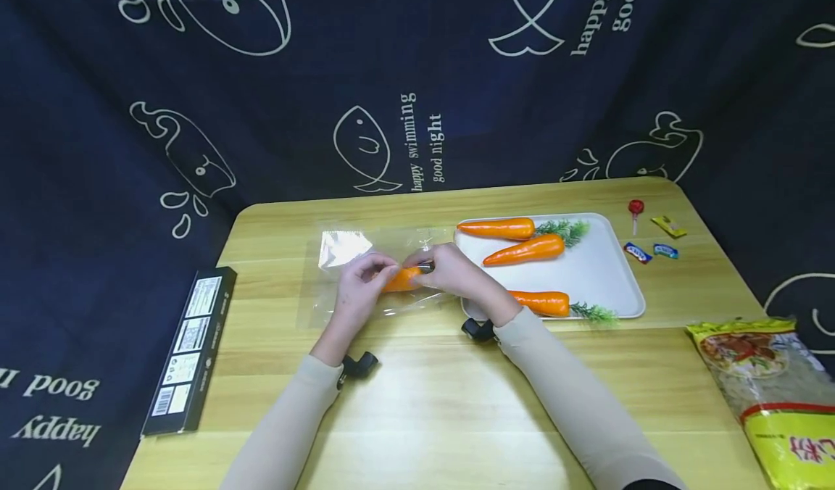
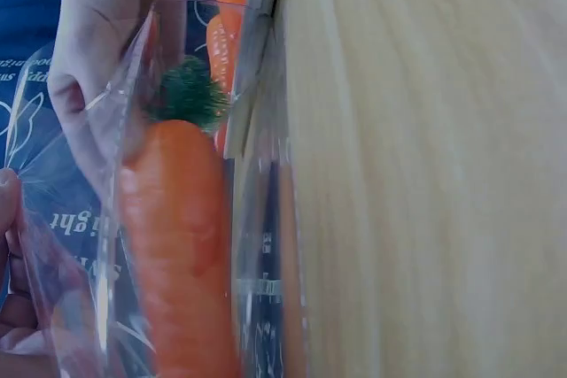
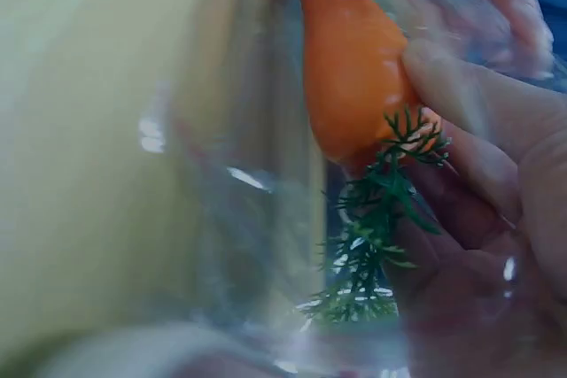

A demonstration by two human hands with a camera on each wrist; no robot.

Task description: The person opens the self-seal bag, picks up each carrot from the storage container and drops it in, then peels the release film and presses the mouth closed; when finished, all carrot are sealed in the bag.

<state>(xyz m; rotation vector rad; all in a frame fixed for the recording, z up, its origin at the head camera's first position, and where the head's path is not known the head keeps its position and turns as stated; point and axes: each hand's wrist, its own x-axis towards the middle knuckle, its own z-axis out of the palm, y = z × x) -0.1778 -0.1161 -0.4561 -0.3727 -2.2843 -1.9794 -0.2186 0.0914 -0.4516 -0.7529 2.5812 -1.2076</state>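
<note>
My right hand (image 1: pixel 450 269) grips an orange carrot (image 1: pixel 402 280) near its leafy end, thumb on one side and fingers behind. The green top (image 3: pixel 376 219) hangs by the palm in the right wrist view. A clear plastic bag (image 1: pixel 346 251) surrounds much of the carrot; the left wrist view shows its film (image 2: pixel 106 219) on both sides. My left hand (image 1: pixel 359 287) pinches the bag's film beside the carrot, its fingers partly out of frame in the left wrist view. How deep the carrot sits in the bag is hard to tell.
To the right, a white tray (image 1: pixel 607 280) bears three carrots with green tops. Beyond it lie a red lollipop (image 1: pixel 636 207) and small wrapped candies (image 1: pixel 665 251). A noodle packet (image 1: pixel 763 388) is at the right edge, a long black box (image 1: pixel 189 352) at the left.
</note>
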